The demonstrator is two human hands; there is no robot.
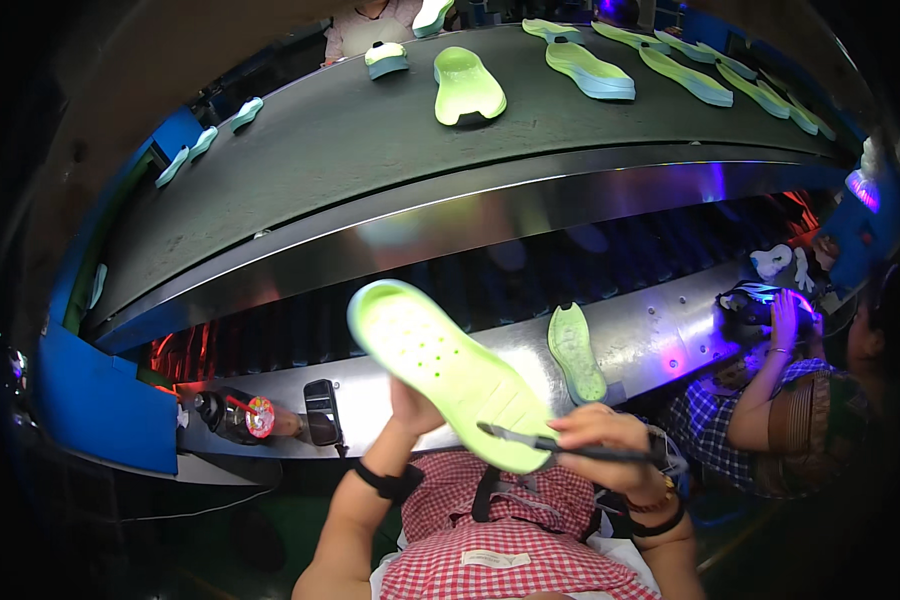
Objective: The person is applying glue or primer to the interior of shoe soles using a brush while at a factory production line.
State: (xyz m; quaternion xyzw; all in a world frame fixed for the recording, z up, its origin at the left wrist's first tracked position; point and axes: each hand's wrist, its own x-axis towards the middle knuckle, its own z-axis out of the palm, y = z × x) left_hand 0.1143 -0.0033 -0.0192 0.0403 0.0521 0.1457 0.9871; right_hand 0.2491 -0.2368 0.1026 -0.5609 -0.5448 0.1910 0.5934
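Observation:
My left hand holds up a pale green shoe sole from behind, its inner face toward me and its toe pointing up-left. My right hand grips a thin dark brush whose tip touches the heel end of that sole. Both hands are over my lap, above a red-and-white checked apron. A second green sole lies on the steel ledge just beyond my right hand.
A dark conveyor belt curves across the top, carrying several green and blue soles. A steel ledge runs below it. At left stand a bottle and a small black device. A person in a checked shirt works at right.

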